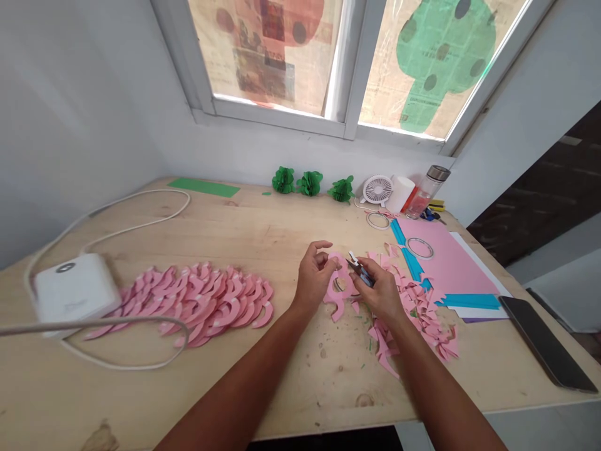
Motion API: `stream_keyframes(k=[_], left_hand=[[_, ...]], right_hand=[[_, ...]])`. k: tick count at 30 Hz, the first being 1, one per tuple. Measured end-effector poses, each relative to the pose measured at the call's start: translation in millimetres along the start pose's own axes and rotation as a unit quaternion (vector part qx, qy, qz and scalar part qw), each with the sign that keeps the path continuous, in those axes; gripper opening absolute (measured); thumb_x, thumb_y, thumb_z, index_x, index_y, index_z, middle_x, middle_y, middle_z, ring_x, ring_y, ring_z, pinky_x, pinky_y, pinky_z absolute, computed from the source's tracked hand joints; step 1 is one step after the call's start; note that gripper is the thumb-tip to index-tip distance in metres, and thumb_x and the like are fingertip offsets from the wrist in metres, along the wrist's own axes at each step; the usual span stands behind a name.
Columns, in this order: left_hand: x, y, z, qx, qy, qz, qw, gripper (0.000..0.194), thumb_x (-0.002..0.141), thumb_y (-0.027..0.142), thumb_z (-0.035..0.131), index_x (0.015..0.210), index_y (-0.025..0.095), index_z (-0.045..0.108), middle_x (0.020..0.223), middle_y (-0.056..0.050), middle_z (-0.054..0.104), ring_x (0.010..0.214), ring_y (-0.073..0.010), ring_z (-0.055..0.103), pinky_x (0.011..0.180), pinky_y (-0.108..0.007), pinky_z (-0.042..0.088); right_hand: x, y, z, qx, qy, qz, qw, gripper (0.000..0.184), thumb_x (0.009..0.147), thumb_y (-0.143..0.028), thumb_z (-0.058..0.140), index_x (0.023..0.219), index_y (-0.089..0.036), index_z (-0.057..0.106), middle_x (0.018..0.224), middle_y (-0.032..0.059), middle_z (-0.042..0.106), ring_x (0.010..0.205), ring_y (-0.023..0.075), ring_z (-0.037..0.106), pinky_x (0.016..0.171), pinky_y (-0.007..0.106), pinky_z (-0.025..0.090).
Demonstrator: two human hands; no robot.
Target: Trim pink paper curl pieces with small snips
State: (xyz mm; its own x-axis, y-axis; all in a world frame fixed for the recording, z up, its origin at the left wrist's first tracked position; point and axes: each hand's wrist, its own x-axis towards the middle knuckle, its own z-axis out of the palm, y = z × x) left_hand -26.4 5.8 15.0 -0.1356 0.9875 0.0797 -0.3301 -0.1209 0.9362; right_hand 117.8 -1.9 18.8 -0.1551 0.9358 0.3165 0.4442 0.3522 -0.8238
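A curled pink paper cut-out [339, 275] is pinched between the thumb and fingers of my left hand [315, 269], held a little above the wooden table [300, 388]. Small dark scissors [360, 273] are in my right hand [381, 289], their blades by the right edge of the cut-out. My right fingers partly hide the handles. A bit of white [352, 257] shows at the blades. Pink paper scraps [417, 300] lie under and to the right of my right hand. To the left of my left hand is a pile of curved pink paper pieces [220, 300].
A white power bank [77, 291] with a looping cable stands left. Green paper ornaments [310, 183], a small fan [377, 189] and a glass bottle [427, 191] line the back. On the right are coloured sheets [457, 260], a metal ring [419, 248] and a dark phone [547, 341].
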Motion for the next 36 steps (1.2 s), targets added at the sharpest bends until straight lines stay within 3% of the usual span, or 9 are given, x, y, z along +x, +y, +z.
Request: stream_keyframes(k=[7, 16, 22, 30, 36], left_hand=[[-0.8, 2.0, 0.7, 0.028, -0.036, 0.024, 0.999, 0.028, 0.068, 0.018, 0.057, 0.094, 0.019, 0.047, 0.054, 0.007, 0.053, 0.056, -0.0096, 0.055, 0.059, -0.02, 0.043], [-2.0, -9.4, -1.6, 0.075, -0.052, 0.005, 0.996, 0.025, 0.069, 0.025, 0.059, 0.091, 0.017, 0.05, 0.054, 0.006, 0.052, 0.042, -0.0071, 0.045, 0.038, -0.016, 0.034], [-3.5, -9.8, 0.9, 0.074, -0.055, 0.01, 0.996, 0.026, 0.068, 0.024, 0.06, 0.092, 0.017, 0.051, 0.053, 0.007, 0.049, 0.044, -0.0075, 0.046, 0.039, -0.016, 0.037], [-10.1, -8.3, 6.7, 0.07, -0.05, 0.065, 0.994, 0.028, 0.072, 0.016, 0.054, 0.098, 0.02, 0.048, 0.081, -0.001, 0.062, 0.068, -0.0111, 0.06, 0.057, -0.019, 0.044], [-11.5, -10.6, 5.4, 0.101, -0.052, 0.101, 0.988, 0.007, 0.075, 0.016, 0.051, 0.079, 0.018, 0.057, 0.072, 0.0, 0.062, 0.067, -0.0115, 0.058, 0.06, -0.021, 0.044]], right_hand=[[-1.1, -0.7, 0.4, -0.021, -0.004, 0.011, 1.0, 0.023, 0.075, -0.029, 0.058, 0.096, -0.023, 0.064, 0.078, 0.0007, 0.065, 0.064, 0.016, 0.056, 0.057, 0.025, 0.043], [-2.0, -4.7, 1.7, 0.053, -0.012, 0.077, 0.996, 0.032, 0.075, -0.042, 0.057, 0.092, -0.015, 0.063, 0.071, 0.0015, 0.061, 0.059, 0.0132, 0.053, 0.047, 0.021, 0.038], [-1.8, 0.4, 9.7, 0.098, 0.015, 0.095, 0.991, 0.026, 0.07, -0.038, 0.061, 0.084, -0.016, 0.061, 0.064, -0.0015, 0.056, 0.055, 0.0113, 0.049, 0.05, 0.022, 0.038], [0.6, -2.0, 7.1, 0.161, 0.069, 0.132, 0.976, 0.03, 0.066, -0.034, 0.064, 0.088, -0.015, 0.059, 0.06, -0.0046, 0.05, 0.051, 0.0087, 0.043, 0.048, 0.02, 0.033], [0.4, -7.0, 5.6, 0.173, 0.072, 0.153, 0.97, 0.032, 0.065, -0.036, 0.065, 0.088, -0.015, 0.059, 0.056, -0.0058, 0.047, 0.05, 0.009, 0.044, 0.047, 0.021, 0.033]])
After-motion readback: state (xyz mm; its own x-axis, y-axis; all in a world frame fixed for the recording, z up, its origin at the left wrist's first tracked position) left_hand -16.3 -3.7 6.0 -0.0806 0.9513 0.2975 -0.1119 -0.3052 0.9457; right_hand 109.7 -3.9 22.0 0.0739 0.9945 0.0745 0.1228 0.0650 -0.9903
